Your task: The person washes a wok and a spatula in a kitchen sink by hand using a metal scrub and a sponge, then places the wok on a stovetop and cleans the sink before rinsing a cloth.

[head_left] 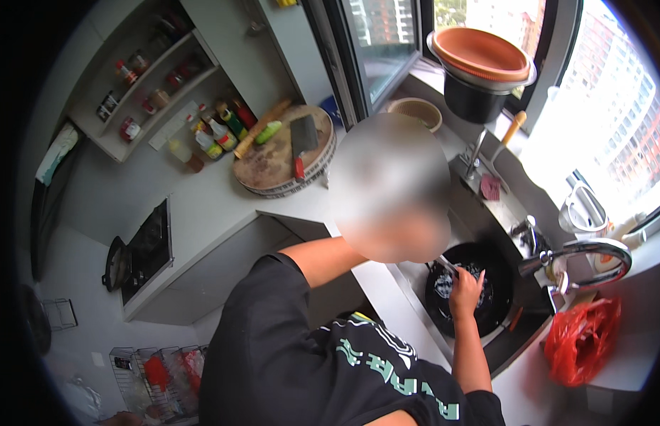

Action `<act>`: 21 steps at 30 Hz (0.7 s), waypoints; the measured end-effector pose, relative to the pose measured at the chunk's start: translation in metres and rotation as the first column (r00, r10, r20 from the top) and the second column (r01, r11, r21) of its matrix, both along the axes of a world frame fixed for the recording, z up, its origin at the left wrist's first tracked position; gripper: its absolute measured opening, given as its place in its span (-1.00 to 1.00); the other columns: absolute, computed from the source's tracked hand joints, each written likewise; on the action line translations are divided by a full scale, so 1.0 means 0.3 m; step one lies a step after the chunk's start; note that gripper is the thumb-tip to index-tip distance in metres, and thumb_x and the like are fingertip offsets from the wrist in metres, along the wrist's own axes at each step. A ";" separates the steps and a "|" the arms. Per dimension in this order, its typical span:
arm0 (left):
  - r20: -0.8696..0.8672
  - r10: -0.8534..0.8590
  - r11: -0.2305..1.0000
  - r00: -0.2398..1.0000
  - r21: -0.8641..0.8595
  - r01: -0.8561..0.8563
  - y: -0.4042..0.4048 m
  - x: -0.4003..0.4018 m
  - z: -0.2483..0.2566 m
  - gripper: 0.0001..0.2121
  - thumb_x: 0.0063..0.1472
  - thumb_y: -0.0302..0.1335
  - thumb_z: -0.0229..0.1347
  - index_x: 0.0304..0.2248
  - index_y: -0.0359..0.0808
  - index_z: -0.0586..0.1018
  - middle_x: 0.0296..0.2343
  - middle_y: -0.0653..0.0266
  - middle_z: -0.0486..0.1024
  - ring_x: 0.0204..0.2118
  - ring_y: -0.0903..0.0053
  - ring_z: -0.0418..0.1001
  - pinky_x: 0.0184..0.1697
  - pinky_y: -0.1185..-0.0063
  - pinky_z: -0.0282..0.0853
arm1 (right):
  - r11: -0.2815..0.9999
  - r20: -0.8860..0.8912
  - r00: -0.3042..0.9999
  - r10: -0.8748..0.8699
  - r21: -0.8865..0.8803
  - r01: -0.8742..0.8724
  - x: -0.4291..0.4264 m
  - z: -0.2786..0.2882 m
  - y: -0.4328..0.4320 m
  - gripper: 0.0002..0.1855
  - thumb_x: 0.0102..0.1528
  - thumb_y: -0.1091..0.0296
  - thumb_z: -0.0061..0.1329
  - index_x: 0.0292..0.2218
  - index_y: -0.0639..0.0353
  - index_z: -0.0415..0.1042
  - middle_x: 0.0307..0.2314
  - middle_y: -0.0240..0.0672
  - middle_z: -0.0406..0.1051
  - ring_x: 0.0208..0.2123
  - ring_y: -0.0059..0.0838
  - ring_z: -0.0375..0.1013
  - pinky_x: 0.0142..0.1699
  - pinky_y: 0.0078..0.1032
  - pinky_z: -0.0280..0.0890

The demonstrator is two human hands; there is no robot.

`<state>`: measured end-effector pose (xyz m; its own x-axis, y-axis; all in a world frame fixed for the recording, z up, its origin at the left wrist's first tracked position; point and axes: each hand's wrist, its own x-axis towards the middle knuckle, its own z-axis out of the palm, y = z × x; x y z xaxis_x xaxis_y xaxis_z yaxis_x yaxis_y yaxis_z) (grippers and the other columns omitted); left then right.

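My right hand [466,292] is inside a black wok [471,322] in the sink [521,341]. Its fingers are closed around the end of a thin grey metal utensil [448,265]; the utensil's other end disappears into a blurred patch. Foamy or rippling water [446,287] shows in the wok below the hand. My left forearm [330,255] reaches across toward the sink's far end. A large blur covers my left hand, so what it holds is hidden.
A round chopping board [260,173] carries a cleaver [304,136], a green vegetable [268,132] and a long brown root [250,144]. Seasoning bottles [220,133] stand behind it. Around the sink are a faucet [580,247], a red plastic bag [580,341] and stacked basins [481,58].
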<state>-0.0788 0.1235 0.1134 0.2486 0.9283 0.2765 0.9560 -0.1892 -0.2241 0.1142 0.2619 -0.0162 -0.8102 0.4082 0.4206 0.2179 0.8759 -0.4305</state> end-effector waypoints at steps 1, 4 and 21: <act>0.025 0.017 1.000 1.000 0.000 -0.017 0.009 0.008 0.014 -0.72 -0.14 -0.26 0.07 -0.37 -0.13 0.41 -0.54 0.44 0.34 -0.40 0.57 0.36 -0.38 0.60 0.26 | 1.000 -0.022 1.000 0.005 -0.006 -0.005 0.003 0.006 0.006 -0.84 -0.04 0.49 -0.20 -0.34 0.14 0.32 -0.55 -0.33 0.34 -0.41 -0.32 0.35 0.10 -0.04 -0.10; 0.204 -0.123 0.931 0.971 0.363 0.041 0.020 0.026 0.121 -0.41 -0.17 -0.16 0.16 -0.08 -0.10 0.32 -0.20 0.23 0.28 -0.17 0.37 0.29 -0.10 0.43 0.20 | 1.000 -0.079 0.997 -0.015 -0.021 0.014 0.015 0.061 0.031 -0.84 0.00 0.51 -0.28 -0.34 0.20 0.30 -0.57 -0.30 0.33 -0.46 -0.25 0.34 0.11 -0.12 -0.07; 0.887 0.255 0.966 0.384 -0.214 -0.147 0.085 0.199 -0.338 -0.59 -0.01 -0.50 0.07 -0.11 -0.27 0.34 -0.37 0.17 0.32 -0.47 0.51 0.40 -0.33 0.57 0.33 | 0.841 -0.087 0.970 -0.227 -0.520 0.150 0.174 -0.151 0.088 -0.79 0.09 0.45 -0.34 -0.28 0.28 0.31 -0.52 -0.24 0.43 -0.48 -0.43 0.44 -0.35 -0.54 0.31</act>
<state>-0.0189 0.1491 0.0120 -0.2928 0.9467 0.1347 0.5992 0.0719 0.7973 0.1664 0.2884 -0.0614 -0.6440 0.7339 0.2157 0.2608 0.4758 -0.8400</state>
